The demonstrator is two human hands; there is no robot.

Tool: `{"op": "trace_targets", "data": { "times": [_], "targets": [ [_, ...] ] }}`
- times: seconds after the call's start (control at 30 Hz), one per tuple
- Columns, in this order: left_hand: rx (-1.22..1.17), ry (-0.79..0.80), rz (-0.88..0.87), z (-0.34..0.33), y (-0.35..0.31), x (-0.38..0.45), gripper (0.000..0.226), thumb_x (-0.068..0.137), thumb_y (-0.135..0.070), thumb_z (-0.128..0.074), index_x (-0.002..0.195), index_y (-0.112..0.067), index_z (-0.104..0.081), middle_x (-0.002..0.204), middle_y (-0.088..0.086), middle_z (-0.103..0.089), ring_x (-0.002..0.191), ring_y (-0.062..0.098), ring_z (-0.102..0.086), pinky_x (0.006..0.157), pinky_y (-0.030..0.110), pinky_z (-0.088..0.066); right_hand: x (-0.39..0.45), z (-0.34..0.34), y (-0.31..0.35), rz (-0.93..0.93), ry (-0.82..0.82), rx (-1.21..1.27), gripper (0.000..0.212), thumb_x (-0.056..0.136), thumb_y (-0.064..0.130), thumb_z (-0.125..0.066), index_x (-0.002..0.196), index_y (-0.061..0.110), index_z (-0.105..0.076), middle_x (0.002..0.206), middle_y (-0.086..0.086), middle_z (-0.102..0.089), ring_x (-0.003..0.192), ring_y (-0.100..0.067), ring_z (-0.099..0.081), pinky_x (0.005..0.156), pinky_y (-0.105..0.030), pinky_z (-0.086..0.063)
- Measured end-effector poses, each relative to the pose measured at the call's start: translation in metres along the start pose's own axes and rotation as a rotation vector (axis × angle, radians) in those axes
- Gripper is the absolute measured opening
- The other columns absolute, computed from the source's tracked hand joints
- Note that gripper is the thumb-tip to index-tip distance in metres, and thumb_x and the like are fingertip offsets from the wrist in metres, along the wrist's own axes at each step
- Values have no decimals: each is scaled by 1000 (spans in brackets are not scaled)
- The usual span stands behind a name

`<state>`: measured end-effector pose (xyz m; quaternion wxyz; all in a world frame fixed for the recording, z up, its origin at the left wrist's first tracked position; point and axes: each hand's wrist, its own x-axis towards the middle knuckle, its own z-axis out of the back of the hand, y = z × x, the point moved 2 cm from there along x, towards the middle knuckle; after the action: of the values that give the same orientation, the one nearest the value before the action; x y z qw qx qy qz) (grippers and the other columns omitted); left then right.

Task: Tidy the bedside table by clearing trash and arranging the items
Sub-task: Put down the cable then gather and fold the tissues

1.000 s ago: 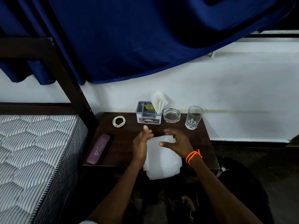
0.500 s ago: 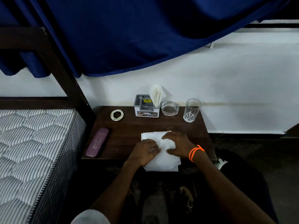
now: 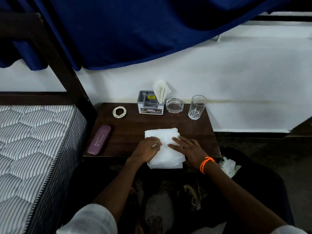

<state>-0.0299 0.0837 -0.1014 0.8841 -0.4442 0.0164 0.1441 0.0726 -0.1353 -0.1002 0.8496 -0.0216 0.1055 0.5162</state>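
I press my left hand (image 3: 148,149), fingers curled, and right hand (image 3: 187,149), fingers flat and spread, on the white folded paper stack (image 3: 164,156) overhanging the dark wooden worktop's (image 3: 135,129) front edge; I'd square its edges before shifting it.

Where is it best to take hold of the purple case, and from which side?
Probably from above, at the middle of the purple case, fingers across its narrow width. It lies flat and long near the table's left edge, beside the mattress, nothing on it.

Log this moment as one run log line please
left hand: on napkins | right hand: flat on napkins | napkins: overhang table front edge
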Motion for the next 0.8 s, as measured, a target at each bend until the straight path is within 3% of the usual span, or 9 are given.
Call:
{"op": "trace_targets", "data": {
  "times": [0.2, 0.33, 0.4, 0.47, 0.5, 0.57, 0.67, 0.73, 0.8],
  "targets": [
    [-19, 4, -25, -1, 3, 5, 20, 91, -5, -65, 105, -10, -79, 123, 3, -73, 121, 18, -64, 108, 26, -45, 12, -4, 10, 89, -169, 100, 59, 80, 32, -55, 138, 44, -55, 157, 10, -42, 148, -21, -33, 104, -42, -27],
    [-218, -58, 69, 6, 0, 4, 17, 95, -20, -66, 105, -21, -80, 114, -8, -76, 112, 9, -67, 105, 30, -50, 25, -4, 8, 9, -360, 237, 56, 67, 20, -76, 119, 42, -69, 137, 17, -62, 139, -13, -46, 104, -31, -24],
    [-371, -140, 102, 11, -5, 7, 23, 94, -35, -67, 107, -22, -80, 112, -10, -77, 113, 8, -68, 101, 22, -49, 28, 10, 10, -36, -469, 390, 38, 71, 22, -77, 107, 36, -75, 116, 14, -74, 119, -6, -61, 106, -17, -19],
    [-585, -221, 158, 21, -15, 10, 46, 87, -55, -63, 106, -17, -81, 110, -3, -78, 110, 12, -70, 94, 17, -49, 29, 35, 16, -50, -573, 546, 9, 82, 24, -76, 88, 31, -77, 87, 8, -77, 83, 3, -64, 94, -6, -30],
    [-697, -238, 186, 25, -18, 13, 58, 84, -64, -59, 105, -14, -80, 108, 3, -79, 107, 17, -72, 93, 22, -51, 31, 46, 17, -83, -584, 636, 16, 86, 22, -75, 74, 32, -72, 69, 9, -70, 69, 5, -58, 78, -8, -37],
    [-913, -222, 193, 32, -23, 16, 75, 84, -75, -53, 106, -8, -78, 111, 15, -78, 108, 27, -73, 97, 37, -54, 36, 56, 17, -185, -573, 815, 43, 90, 22, -74, 55, 32, -51, 51, 10, -46, 53, 5, -44, 57, -21, -34],
    [-1084, -197, 117, 41, -34, 14, 82, 82, -78, -58, 125, -11, -72, 126, 14, -72, 122, 28, -67, 104, 44, -52, 41, 64, 10, -299, -593, 1085, 24, 85, 41, -77, 72, 21, -73, 70, 13, -72, 72, -3, -69, 68, -32, -54],
    [-936, -244, 79, 44, -38, 13, 66, 85, -68, -65, 127, -17, -71, 125, 4, -74, 121, 21, -68, 102, 41, -53, 44, 69, 11, -332, -596, 1249, 23, 87, 35, -77, 94, 13, -79, 92, 0, -79, 91, -19, -76, 83, -41, -60],
    [-780, -298, 82, 44, -42, 10, 40, 87, -44, -77, 119, -21, -73, 115, -5, -78, 108, 11, -73, 92, 30, -58, 47, 76, 14, -325, -624, 1346, 18, 88, 24, -77, 98, 10, -79, 96, -4, -80, 94, -22, -76, 86, -45, -60]
  ]
}}
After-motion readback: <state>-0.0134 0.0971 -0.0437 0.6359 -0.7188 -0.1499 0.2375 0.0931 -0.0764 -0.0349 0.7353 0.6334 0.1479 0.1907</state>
